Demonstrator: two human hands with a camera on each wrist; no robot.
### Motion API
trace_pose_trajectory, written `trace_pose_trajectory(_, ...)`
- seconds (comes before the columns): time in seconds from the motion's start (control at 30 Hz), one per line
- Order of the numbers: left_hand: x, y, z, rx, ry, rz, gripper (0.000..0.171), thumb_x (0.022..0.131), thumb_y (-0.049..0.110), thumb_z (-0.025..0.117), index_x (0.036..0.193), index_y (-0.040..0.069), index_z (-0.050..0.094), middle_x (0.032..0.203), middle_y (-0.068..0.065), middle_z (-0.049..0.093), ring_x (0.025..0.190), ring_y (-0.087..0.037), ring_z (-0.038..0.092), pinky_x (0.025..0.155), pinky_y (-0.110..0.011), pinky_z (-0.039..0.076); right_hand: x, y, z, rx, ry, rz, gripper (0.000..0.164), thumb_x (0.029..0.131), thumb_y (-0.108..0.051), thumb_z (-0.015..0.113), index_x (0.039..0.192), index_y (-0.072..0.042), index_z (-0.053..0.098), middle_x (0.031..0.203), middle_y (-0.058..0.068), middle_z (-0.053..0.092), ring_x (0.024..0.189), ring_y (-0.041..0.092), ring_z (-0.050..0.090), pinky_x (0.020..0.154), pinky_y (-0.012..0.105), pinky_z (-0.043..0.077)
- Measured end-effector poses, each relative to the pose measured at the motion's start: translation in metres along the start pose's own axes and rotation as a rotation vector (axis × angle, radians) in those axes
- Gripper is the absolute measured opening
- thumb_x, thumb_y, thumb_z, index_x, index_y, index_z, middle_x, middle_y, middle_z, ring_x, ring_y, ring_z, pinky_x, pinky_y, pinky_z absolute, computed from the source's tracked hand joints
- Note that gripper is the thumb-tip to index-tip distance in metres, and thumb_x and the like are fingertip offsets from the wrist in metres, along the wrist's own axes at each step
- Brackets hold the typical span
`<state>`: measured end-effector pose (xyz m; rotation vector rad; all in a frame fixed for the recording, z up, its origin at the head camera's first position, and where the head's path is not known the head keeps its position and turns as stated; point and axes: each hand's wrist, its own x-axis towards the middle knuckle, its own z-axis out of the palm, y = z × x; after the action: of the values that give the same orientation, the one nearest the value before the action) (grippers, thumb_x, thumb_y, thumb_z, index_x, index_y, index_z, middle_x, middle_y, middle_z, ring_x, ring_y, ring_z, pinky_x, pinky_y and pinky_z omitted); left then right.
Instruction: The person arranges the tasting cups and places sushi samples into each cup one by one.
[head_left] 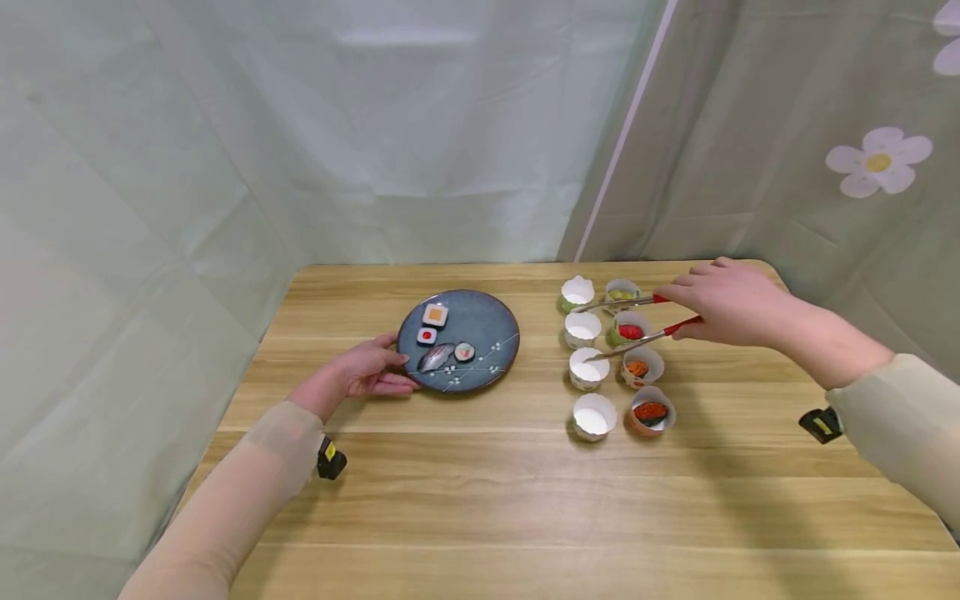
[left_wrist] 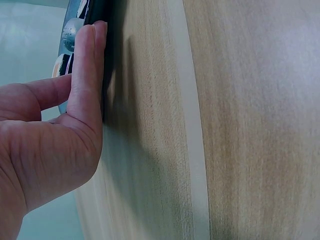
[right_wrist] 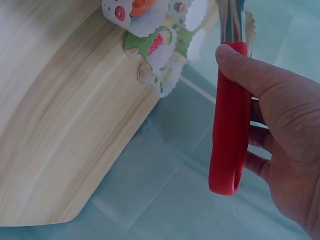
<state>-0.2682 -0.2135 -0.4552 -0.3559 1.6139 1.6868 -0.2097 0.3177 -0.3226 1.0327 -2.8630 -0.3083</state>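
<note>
Your right grip (head_left: 731, 302) holds tongs (head_left: 648, 339) spread over cups (head_left: 588, 375); avoid their rims while your left grip (head_left: 371, 368) pinches the plate (head_left: 487, 325).

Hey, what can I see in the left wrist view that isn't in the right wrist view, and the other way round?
Only the left wrist view shows the left hand touching the dark plate, seen edge-on, with some sushi-like pieces on it.

Only the right wrist view shows the right hand holding the red-handled tongs, and several printed, scalloped cups.

Both show the wooden table and pale blue-green cloth beyond it.
</note>
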Motion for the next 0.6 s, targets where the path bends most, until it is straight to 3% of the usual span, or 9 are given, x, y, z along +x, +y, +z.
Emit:
trace_pose_trajectory(0.27, 0.002, -0.001, -0.002, -0.005, 0.010, 0.001, 0.072, 0.110, 0.010, 0.044, 0.166, 0.033, 0.004, 0.127, -0.029, 0.056, 0.085, -0.031, 0.076, 0.089, -0.046, 0.060, 0.017, -0.007, -0.001, 0.013, -0.028, -0.026, 0.059, 0.079, -0.039, 0.089, 0.127, -0.011, 0.070, 0.116, 0.005, 0.072, 0.106, 0.031, 0.063, 0.090, 0.054, 0.051)
trace_pose_trajectory(0.6, 0.001, -0.002, 0.002, -0.002, 0.008, 0.008, 0.072, 0.110, 0.009, 0.043, 0.166, 0.032, 0.003, 0.134, -0.030, 0.051, 0.087, -0.031, 0.076, 0.089, -0.046, 0.059, 0.043, -0.017, -0.002, -0.009, 0.003, -0.092, 0.057, 0.080, -0.034, 0.088, 0.128, -0.009, 0.068, 0.111, 0.006, 0.072, 0.098, 0.032, 0.063, 0.082, 0.053, 0.051)
